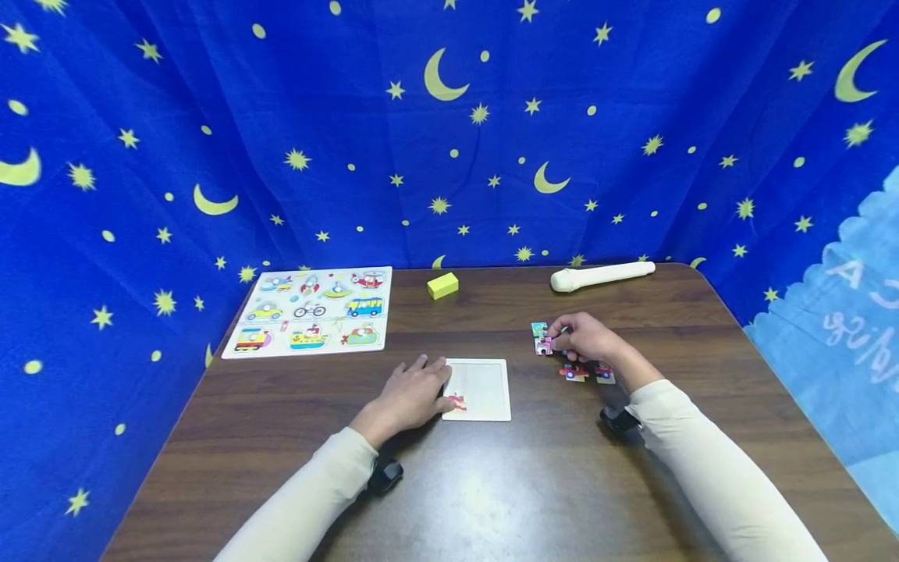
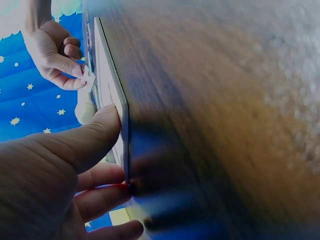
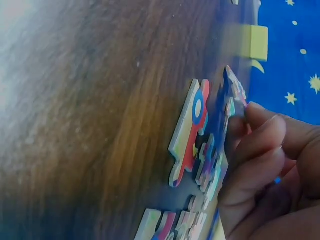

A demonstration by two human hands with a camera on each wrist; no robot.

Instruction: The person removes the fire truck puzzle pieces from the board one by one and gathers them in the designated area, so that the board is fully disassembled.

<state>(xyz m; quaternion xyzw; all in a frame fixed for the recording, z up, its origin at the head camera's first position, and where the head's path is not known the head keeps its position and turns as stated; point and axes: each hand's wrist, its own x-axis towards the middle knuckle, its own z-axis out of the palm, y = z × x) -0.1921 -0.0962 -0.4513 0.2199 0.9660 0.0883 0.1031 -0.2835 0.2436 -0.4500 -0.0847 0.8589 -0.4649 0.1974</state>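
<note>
My left hand (image 1: 410,394) rests along the left side of a small white puzzle tray (image 1: 497,416), fingers extended and thumb on its rim. Inside the tray's near-left corner lies a piece with a red picture (image 1: 458,403). To the right, my right hand (image 1: 586,337) pinches a pink-and-white jigsaw piece (image 1: 544,346) between thumb and fingertips. The right wrist view shows that piece tilted on edge at the fingertips. Around this hand are loose jigsaw pieces: a green-blue one (image 1: 538,328), a red one with a blue wheel (image 3: 194,125), and others partly hidden beneath the hand.
A larger board with vehicle pictures (image 1: 330,311) lies at the back left. A yellow block (image 1: 443,286) stands at the back middle, and a white microphone-shaped object (image 1: 604,275) lies at the back right. Behind the brown table (image 1: 477,492) hangs a blue star-patterned curtain (image 1: 379,156).
</note>
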